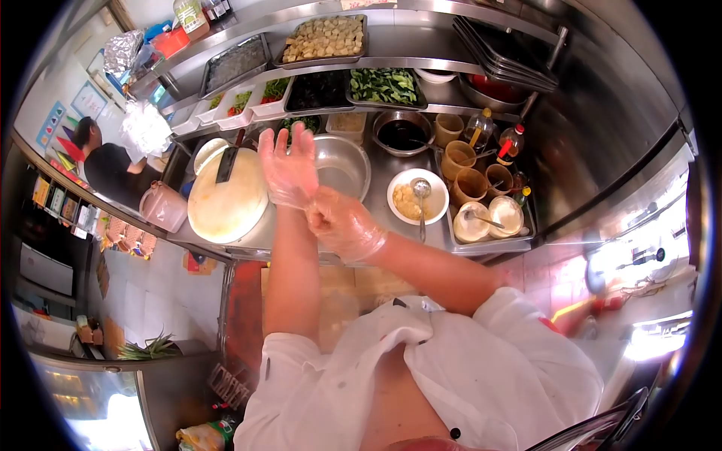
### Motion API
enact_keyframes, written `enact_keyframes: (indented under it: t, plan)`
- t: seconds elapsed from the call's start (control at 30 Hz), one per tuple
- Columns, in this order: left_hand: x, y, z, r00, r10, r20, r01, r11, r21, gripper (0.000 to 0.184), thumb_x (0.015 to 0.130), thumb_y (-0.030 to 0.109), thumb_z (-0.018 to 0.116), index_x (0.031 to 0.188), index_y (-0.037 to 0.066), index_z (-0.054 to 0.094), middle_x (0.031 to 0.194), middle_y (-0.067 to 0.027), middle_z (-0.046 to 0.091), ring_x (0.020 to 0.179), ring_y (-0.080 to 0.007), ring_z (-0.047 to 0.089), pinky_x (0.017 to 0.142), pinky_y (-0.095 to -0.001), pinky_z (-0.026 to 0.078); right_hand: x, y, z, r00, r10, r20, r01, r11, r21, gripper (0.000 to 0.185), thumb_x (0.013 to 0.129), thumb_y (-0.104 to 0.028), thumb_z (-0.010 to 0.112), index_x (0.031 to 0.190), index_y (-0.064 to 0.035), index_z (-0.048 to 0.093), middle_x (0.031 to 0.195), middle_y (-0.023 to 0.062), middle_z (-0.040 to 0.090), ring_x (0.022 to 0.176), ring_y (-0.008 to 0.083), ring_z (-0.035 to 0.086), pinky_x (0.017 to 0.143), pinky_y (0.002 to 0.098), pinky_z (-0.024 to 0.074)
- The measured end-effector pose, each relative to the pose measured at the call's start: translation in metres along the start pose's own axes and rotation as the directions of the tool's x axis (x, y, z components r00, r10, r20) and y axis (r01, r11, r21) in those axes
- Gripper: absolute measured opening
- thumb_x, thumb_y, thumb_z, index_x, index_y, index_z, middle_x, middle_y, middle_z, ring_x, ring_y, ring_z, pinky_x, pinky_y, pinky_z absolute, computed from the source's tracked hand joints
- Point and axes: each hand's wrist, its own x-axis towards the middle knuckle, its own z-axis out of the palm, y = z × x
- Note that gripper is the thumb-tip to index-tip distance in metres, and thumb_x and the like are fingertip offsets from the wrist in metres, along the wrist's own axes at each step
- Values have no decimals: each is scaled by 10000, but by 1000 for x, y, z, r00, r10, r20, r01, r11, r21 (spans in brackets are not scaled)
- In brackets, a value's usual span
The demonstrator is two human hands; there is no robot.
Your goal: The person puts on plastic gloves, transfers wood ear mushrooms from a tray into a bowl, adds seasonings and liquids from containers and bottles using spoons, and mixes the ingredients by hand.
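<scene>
My left hand is raised with its fingers stretched up, inside a thin clear plastic glove. At its wrist, my right hand, also in a clear glove, pinches the cuff of the left glove. Behind the hands stands a wide metal bowl with a bare inside, partly hidden by them. To the left lies a round cutting board with a dark-bladed knife on it. On the right, a white bowl holds a pale yellow chopped food and a metal spoon.
A tray at right carries several cups and bottles. A bowl of dark liquid stands behind. Shelves above hold trays of cubed food and green vegetables. A pink bucket is at left; another person is beyond.
</scene>
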Motion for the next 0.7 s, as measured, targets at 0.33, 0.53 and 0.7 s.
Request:
enact_keyframes:
  t: [0.33, 0.53, 0.7]
  plan:
    - [-30, 58, -21, 792, -319, 521, 488, 842, -228, 418, 975, 424, 556, 1063, 17, 594, 883, -66, 536, 733, -175, 510, 605, -295, 465, -22, 48, -5, 583, 738, 340, -742, 312, 594, 424, 1026, -408, 482, 1227, -55, 601, 1174, 84, 639, 1086, 193, 598, 997, 353, 456]
    - [-65, 30, -1, 620, -517, 591, 609, 791, 52, 566, 961, 555, 499, 1164, 33, 587, 944, -92, 516, 767, -211, 511, 642, -361, 474, -15, 69, 7, 567, 411, 714, -763, -64, 643, 553, 991, -498, 477, 1320, -60, 559, 1263, 82, 630, 1227, 232, 539, 1070, 406, 392]
    - [-53, 2, -4, 339, -529, 778, 711, 686, 156, 666, 991, 538, 393, 1347, -20, 469, 1158, -156, 566, 923, -246, 564, 803, -373, 459, -20, 103, -7, 547, 381, 745, -763, -138, 631, 512, 986, -472, 493, 1280, -60, 571, 1228, 77, 633, 1182, 222, 547, 1025, 389, 402]
